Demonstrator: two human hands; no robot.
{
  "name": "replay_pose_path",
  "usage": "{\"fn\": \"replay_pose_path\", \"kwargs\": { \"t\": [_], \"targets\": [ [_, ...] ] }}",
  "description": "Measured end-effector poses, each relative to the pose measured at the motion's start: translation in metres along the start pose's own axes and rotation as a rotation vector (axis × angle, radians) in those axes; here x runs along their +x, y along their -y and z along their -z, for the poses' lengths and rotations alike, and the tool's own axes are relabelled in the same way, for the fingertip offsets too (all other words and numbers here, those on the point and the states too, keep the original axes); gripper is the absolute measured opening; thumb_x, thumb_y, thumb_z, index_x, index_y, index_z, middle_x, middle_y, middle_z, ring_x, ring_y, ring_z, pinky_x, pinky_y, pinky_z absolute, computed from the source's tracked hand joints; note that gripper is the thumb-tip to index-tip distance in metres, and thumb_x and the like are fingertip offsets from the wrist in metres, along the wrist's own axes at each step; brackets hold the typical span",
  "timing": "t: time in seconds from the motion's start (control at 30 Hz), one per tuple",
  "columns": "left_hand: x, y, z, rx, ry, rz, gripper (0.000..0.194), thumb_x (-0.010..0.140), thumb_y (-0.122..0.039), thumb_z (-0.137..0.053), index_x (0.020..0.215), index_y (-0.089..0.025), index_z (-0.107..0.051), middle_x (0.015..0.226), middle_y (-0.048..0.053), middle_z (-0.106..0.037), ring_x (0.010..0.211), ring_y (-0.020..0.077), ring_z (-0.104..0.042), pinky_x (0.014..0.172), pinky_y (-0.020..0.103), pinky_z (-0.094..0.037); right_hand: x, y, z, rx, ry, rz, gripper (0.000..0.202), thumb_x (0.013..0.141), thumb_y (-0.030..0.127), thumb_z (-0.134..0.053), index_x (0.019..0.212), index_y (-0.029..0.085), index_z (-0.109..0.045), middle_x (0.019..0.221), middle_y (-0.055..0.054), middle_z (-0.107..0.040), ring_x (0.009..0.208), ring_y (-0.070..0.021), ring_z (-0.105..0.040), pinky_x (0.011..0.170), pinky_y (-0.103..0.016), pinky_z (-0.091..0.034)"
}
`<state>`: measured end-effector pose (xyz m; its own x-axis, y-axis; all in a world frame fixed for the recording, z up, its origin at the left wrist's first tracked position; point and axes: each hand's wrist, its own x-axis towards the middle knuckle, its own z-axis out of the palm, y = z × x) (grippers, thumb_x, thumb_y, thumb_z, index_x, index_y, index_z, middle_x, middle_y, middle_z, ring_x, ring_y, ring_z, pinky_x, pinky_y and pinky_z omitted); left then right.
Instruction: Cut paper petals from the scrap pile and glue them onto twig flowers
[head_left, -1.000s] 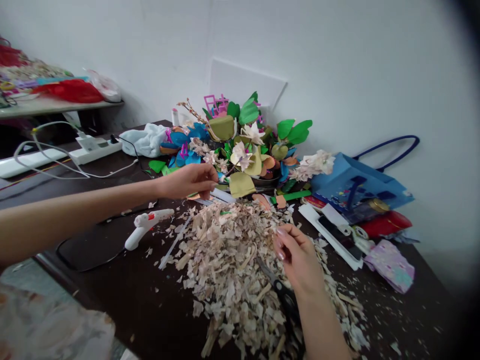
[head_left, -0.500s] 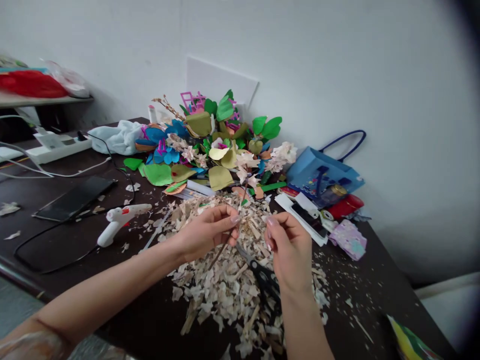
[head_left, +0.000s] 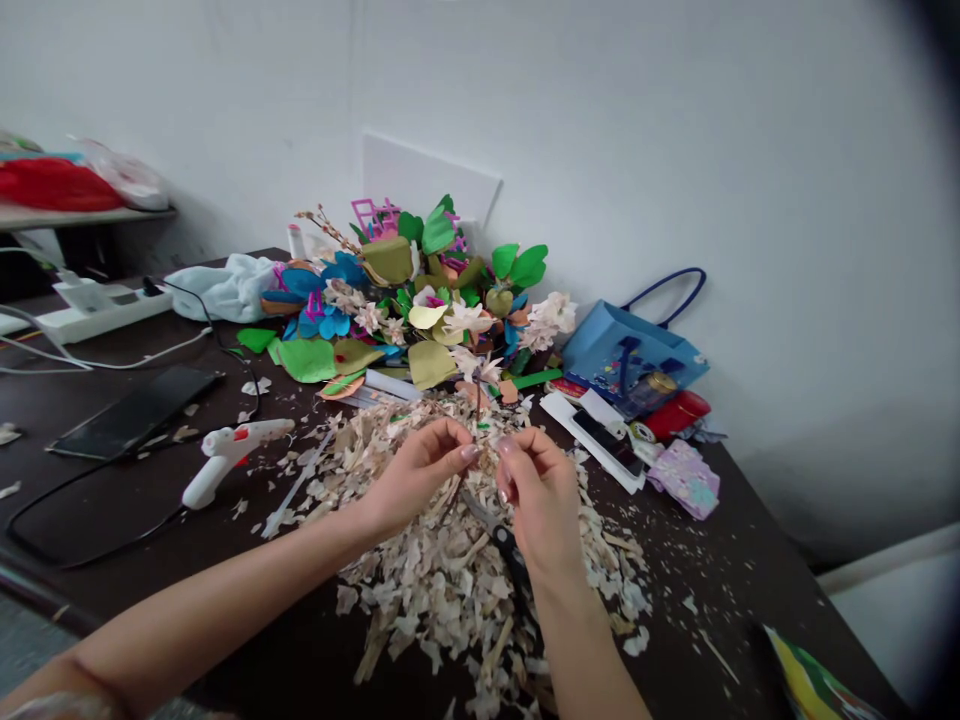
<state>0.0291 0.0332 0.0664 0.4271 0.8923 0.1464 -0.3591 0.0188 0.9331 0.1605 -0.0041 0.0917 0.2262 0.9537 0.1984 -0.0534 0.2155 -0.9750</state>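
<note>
My left hand [head_left: 417,468] pinches a thin brown flower stem [head_left: 478,402] between thumb and fingertips. Pale pink blossoms [head_left: 478,368] sit at the stem's upper end, pointing away from me. Close beside it, my right hand [head_left: 541,492] is closed in a pinch near the stem; what lies between its fingertips is too small to make out. Under both hands spreads a heap of dry, pale petal-like scraps [head_left: 431,590]. Black-handled scissors [head_left: 504,540] lie on that heap, partly covered by my right hand.
A white glue gun [head_left: 225,460] and a dark tablet-like slab [head_left: 131,410] lie to the left, with cables. Behind the heap is a mass of coloured artificial flowers and leaves [head_left: 431,365]. A blue bag [head_left: 630,350], a phone [head_left: 607,442] and a patterned cloth packet [head_left: 684,478] are right.
My right hand has moved left, its fingertips now close to the left hand's. The left hand keeps its pinch on the stem. The whole view has shifted slightly.
</note>
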Motion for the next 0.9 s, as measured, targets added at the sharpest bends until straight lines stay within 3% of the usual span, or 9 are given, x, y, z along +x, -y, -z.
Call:
{"fn": "replay_pose_path", "kwargs": {
  "t": [0.3,0.57,0.9],
  "targets": [
    [-0.003,0.003,-0.001,0.092,-0.090,-0.081,0.020,0.079,-0.032,-0.067,0.080,-0.016,-0.055,0.073,0.000,-0.051,0.067,0.0115,-0.045,0.062,0.023,-0.036,-0.001,-0.007,-0.002,-0.098,-0.010,0.048,0.025,0.084,0.027,-0.057,0.062,0.021,-0.048,0.046,0.008,-0.039,0.043,-0.0091,-0.034,0.046,-0.025,-0.027],
    [-0.004,0.008,-0.001,0.097,-0.123,-0.143,0.021,0.080,-0.031,-0.067,0.080,-0.015,-0.054,0.071,-0.002,-0.050,0.061,0.0092,-0.042,0.056,0.021,-0.034,-0.001,-0.011,-0.007,-0.040,0.000,0.043,0.023,0.084,0.026,-0.057,0.063,0.020,-0.049,0.047,0.008,-0.037,0.044,-0.0086,-0.033,0.045,-0.023,-0.027],
    [-0.005,0.012,-0.001,0.084,-0.135,-0.209,0.021,0.079,-0.030,-0.068,0.081,-0.014,-0.055,0.074,0.000,-0.053,0.068,0.0106,-0.049,0.062,0.021,-0.040,-0.002,-0.009,-0.011,-0.047,-0.002,0.019,0.025,0.082,0.025,-0.057,0.061,0.019,-0.046,0.047,0.009,-0.036,0.043,-0.0071,-0.032,0.044,-0.022,-0.026]
  ]
}}
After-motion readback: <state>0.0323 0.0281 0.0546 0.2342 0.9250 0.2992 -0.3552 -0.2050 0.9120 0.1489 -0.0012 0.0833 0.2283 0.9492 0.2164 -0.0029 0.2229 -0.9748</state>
